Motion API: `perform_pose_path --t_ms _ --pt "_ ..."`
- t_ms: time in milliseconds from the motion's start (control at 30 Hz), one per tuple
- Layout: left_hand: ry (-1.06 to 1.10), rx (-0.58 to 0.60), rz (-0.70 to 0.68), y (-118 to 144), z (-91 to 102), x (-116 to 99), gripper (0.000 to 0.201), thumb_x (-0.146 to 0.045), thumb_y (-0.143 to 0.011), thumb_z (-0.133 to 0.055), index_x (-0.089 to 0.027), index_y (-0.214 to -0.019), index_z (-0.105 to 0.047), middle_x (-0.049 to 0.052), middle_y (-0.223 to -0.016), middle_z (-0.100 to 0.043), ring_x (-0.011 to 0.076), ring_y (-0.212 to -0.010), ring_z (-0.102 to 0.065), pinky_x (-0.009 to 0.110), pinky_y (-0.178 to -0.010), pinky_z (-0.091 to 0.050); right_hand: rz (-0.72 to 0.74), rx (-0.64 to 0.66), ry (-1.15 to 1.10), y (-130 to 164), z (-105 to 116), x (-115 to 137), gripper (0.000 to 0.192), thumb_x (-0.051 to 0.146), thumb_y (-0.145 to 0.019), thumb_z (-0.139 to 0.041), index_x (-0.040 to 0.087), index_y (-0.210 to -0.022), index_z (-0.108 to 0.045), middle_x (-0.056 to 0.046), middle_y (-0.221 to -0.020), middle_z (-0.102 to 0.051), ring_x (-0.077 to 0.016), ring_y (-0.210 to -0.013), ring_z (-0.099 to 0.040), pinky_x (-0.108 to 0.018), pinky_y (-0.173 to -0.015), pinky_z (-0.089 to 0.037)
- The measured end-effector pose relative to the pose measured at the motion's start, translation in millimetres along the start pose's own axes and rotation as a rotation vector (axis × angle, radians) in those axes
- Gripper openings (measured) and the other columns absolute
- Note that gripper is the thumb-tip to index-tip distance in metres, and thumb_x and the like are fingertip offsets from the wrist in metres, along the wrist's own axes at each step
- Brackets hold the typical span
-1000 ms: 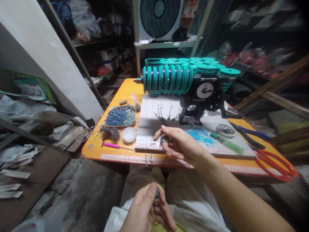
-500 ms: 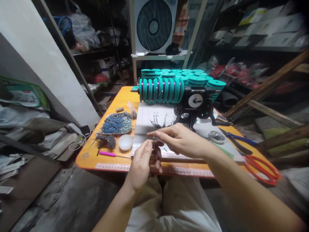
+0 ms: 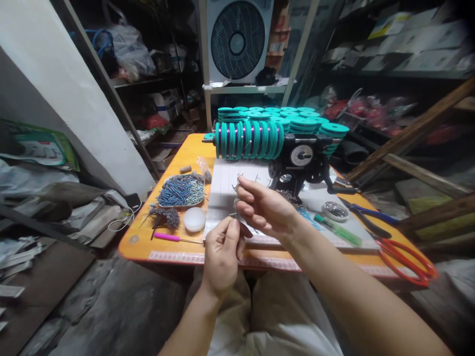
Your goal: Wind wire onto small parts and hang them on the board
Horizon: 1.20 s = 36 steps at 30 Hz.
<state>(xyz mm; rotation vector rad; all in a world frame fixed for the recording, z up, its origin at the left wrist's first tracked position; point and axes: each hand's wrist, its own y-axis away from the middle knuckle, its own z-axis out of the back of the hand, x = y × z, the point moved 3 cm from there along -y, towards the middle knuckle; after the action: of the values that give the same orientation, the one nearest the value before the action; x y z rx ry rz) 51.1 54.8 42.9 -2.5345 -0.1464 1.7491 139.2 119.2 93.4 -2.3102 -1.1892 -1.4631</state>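
The right hand (image 3: 265, 205) has rolled from a pointing position to a looser, palm-turned one since the earlier frame, bringing the blue strands (image 3: 308, 220) back into view; the left hand (image 3: 222, 252) stays near the same place.

Leftmost on the table (image 3: 135, 247), the blue slim pieces (image 3: 172, 192) fill a tray, with the dark grey cluster (image 3: 166, 218) in front. The pink-handled tool (image 3: 166, 237) lies near the table's front edge; its shaft points at the white board (image 3: 218, 178). Caution: a sleeve or wrist catching the handle could roll it off. The white dish (image 3: 194, 220) stands just beside the board.

The left thumb and index finger are pinched together on a slender piece (image 3: 233, 214), above the board's front edge. Too light a pinch could let it slip; its small size would make recovery difficult.

The right fingers are curled and partly parted beside the piece's upper end. Whether they grip anything cannot be determined. An uneven pull from this side could bend or dislodge the piece.

Further right stand the black hand-cranked winder (image 3: 300, 155) and, beyond the green tube (image 3: 337, 230), the red-handled scissors (image 3: 408, 262), overhanging the edge; a forearm knock could drop them.
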Motion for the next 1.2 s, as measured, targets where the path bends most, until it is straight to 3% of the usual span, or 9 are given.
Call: perform_pose_path --t_ms 233,333,433,533,633,800,933,1067,1200 --pt "0.038 -0.03 0.024 11.7 -1.7 6.5 0.037 -0.04 -0.089 -0.051 -0.014 -0.062 -0.055 -0.006 -0.039 -0.035 0.002 -0.036 -0.028 0.016 -0.041 -0.02 0.066 -0.135 -0.1 -2.0 -7.7 -1.7 0.044 0.046 -0.088 -0.033 0.011 -0.07 -0.013 0.007 -0.046 -0.033 -0.0012 -0.027 -0.027 -0.015 -0.03 -0.005" --pt "0.17 -0.001 0.187 28.0 -4.1 14.0 0.037 -0.042 -0.087 -0.053 -0.013 -0.065 -0.059 -0.006 -0.035 -0.037 0.0016 -0.032 -0.028 0.014 -0.038 -0.02 0.108 -0.169 -0.118 -0.8 -1.4 3.3 0.043 0.043 -0.089 -0.034 0.011 -0.069 -0.012 0.007 -0.046 -0.031 -0.0008 -0.028 -0.026 -0.015 -0.03 -0.004" --pt "0.4 0.034 0.369 45.3 -5.9 18.1 0.034 -0.044 -0.085 -0.053 -0.014 -0.07 -0.059 -0.003 -0.039 -0.048 0.005 -0.028 -0.036 0.014 -0.032 -0.03 0.08 -0.154 -0.084 0.3 2.5 3.9 0.044 0.046 -0.087 -0.037 0.012 -0.07 -0.014 0.007 -0.047 -0.033 -0.0001 -0.028 -0.025 -0.016 -0.03 -0.003" --pt "0.497 0.057 0.463 58.1 -5.3 16.4 0.032 -0.038 -0.089 -0.047 -0.014 -0.072 -0.057 -0.001 -0.044 -0.055 0.0093 -0.03 -0.048 0.02 -0.036 -0.045 0.058 -0.146 -0.07 0.5 3.7 2.5 0.044 0.046 -0.087 -0.037 0.012 -0.07 -0.015 0.007 -0.046 -0.032 0.0001 -0.028 -0.025 -0.017 -0.031 -0.002" --pt "0.527 0.05 0.548 67.0 -4.6 16.5 0.034 -0.037 -0.091 -0.043 -0.013 -0.072 -0.056 0.0 -0.044 -0.057 0.0101 -0.029 -0.05 0.02 -0.035 -0.047 0.054 -0.141 -0.066 0.2 3.5 1.7 0.044 0.046 -0.087 -0.037 0.012 -0.07 -0.015 0.007 -0.046 -0.032 0.0 -0.028 -0.024 -0.016 -0.031 -0.002" --pt "0.585 0.077 0.542 73.4 -4.7 22.4 0.035 -0.039 -0.092 -0.041 -0.012 -0.079 -0.059 0.001 -0.048 -0.06 0.012 -0.031 -0.054 0.021 -0.036 -0.049 0.049 -0.101 -0.054 -0.8 4.7 1.6 0.045 0.047 -0.087 -0.036 0.012 -0.07 -0.016 0.007 -0.046 -0.032 0.0002 -0.028 -0.023 -0.017 -0.031 -0.001" --pt "0.709 0.215 0.549 80.9 -3.6 30.3 0.039 -0.041 -0.094 -0.036 -0.012 -0.093 -0.062 0.004 -0.06 -0.067 0.0152 -0.04 -0.062 0.023 -0.04 -0.053 0.061 -0.093 -0.044 -1.6 8.6 0.6 0.045 0.048 -0.089 -0.034 0.012 -0.07 -0.016 0.006 -0.047 -0.034 0.0008 -0.029 -0.023 -0.017 -0.031 -0.002" --pt "0.854 0.298 0.521 91.8 2.0 34.4 0.049 -0.032 -0.098 -0.021 -0.012 -0.088 -0.065 0.007 -0.066 -0.07 0.0157 -0.05 -0.067 0.019 -0.046 -0.054 0.055 -0.088 -0.035 -1.0 8.6 -1.5 0.046 0.05 -0.088 -0.035 0.012 -0.071 -0.017 0.006 -0.048 -0.035 0.0009 -0.028 -0.023 -0.017 -0.031 -0.002" --pt "0.923 0.349 0.435 98.6 7.7 34.0 0.053 -0.029 -0.098 -0.018 -0.01 -0.091 -0.066 0.012 -0.072 -0.072 0.0145 -0.058 -0.069 0.015 -0.049 -0.053 0.053 -0.081 -0.018 -0.5 5.0 -1.6 0.046 0.05 -0.088 -0.035 0.012 -0.071 -0.016 0.006 -0.048 -0.035 0.0006 -0.028 -0.025 -0.016 -0.031 -0.004"
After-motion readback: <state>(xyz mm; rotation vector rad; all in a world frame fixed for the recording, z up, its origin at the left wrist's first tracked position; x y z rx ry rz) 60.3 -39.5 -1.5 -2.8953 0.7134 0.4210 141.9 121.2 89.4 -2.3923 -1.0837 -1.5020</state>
